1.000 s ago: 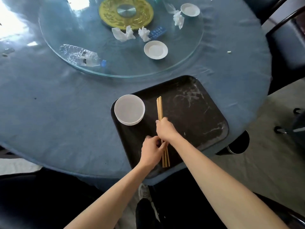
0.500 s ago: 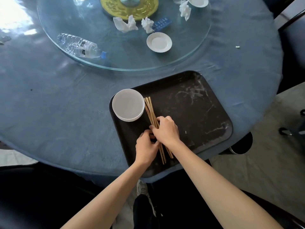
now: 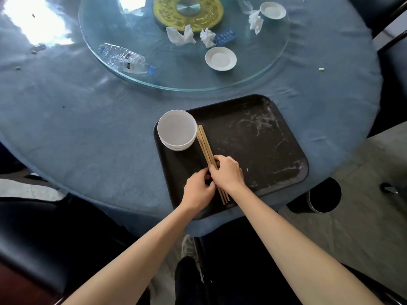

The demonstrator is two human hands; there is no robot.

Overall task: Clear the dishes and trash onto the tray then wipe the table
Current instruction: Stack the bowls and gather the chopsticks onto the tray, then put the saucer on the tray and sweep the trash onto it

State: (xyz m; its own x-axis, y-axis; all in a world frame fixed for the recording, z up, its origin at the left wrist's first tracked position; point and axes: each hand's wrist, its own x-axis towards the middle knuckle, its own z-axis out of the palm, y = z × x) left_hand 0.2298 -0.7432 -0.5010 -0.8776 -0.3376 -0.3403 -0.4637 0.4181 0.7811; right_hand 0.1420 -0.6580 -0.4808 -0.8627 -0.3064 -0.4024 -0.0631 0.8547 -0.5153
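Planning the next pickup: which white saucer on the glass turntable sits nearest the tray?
The saucer at the turntable's near edge, standing alone; the other saucer lies farther back beside a tissue.

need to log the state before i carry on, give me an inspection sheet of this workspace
surface: round table under blue cloth, crumbs on it
job's things: stacked white bowls and chopsticks on black tray
clutter: glass turntable holds lying water bottle, saucer, small bowl, crumpled tissues, blue packet
grippers: left hand and right hand both on the chopsticks
cables: nothing seen
surroundings: dark chairs, bin on floor
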